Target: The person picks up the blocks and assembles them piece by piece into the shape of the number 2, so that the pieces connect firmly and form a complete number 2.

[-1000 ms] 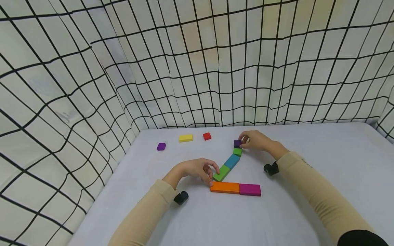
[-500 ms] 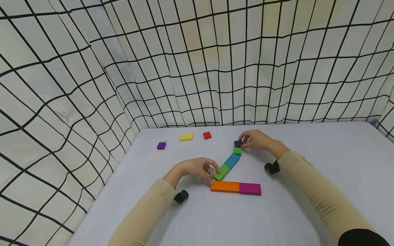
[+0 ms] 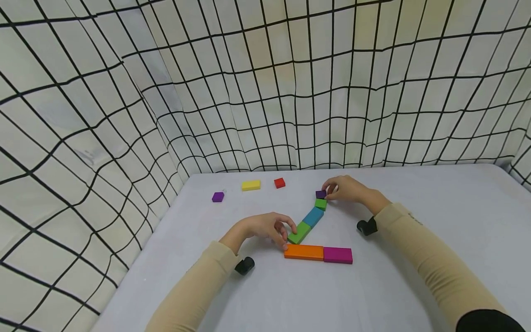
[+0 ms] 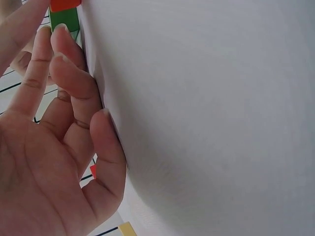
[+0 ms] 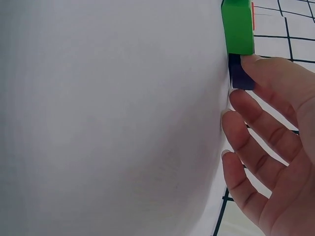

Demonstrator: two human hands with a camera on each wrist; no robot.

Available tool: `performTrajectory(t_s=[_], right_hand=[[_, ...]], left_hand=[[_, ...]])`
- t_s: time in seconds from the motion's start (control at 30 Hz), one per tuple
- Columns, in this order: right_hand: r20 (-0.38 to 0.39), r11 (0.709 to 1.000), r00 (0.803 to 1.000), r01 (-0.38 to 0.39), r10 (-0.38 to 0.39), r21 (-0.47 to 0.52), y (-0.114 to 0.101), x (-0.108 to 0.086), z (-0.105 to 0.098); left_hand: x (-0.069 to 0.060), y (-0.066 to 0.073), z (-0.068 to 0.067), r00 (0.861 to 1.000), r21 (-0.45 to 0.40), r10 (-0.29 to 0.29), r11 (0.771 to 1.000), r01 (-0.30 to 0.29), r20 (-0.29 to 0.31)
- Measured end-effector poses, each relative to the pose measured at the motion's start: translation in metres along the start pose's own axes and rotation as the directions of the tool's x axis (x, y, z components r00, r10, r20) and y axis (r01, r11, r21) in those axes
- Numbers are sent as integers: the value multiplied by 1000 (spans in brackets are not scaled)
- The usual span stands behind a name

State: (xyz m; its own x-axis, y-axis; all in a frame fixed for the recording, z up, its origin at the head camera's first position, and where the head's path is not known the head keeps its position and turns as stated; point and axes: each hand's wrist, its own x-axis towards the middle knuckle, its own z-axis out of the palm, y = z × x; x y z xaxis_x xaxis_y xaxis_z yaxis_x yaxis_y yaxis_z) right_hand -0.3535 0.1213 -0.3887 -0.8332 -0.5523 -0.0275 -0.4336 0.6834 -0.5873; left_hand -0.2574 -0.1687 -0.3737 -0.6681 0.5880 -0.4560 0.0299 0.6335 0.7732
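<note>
Currently right hand [image 3: 347, 190] pinching dark-purple cuboid [image 3: 321, 194]; relaxed left hand [image 3: 263, 227] touching orange bar [image 3: 304, 252].
Overpushing could be skewing small green cuboid [image 3: 321, 204] beside right thumb.

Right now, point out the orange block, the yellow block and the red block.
Orange block [image 3: 304, 251], head view, top face.
Yellow block [image 3: 250, 185], head view, top face.
Red block [image 3: 280, 182], head view, top face.

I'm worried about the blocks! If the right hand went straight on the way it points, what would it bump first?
Most likely the dark block, right at the fingertips of the right hand. Past it, perhaps the red block, but depth is hard to tell.
</note>
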Motion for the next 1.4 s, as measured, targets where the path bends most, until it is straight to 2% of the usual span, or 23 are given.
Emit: performTrajectory(t_s=[0.7, 1.4], right_hand=[[9, 1000, 1000, -14, 14, 8, 5, 4, 2], [24, 1000, 1000, -15, 15, -4, 5, -1, 1]], left_hand=[[1, -1, -1, 1000, -19, 0, 1000, 0, 5], [1, -1, 0, 1000, -3, 5, 1000, -5, 7]])
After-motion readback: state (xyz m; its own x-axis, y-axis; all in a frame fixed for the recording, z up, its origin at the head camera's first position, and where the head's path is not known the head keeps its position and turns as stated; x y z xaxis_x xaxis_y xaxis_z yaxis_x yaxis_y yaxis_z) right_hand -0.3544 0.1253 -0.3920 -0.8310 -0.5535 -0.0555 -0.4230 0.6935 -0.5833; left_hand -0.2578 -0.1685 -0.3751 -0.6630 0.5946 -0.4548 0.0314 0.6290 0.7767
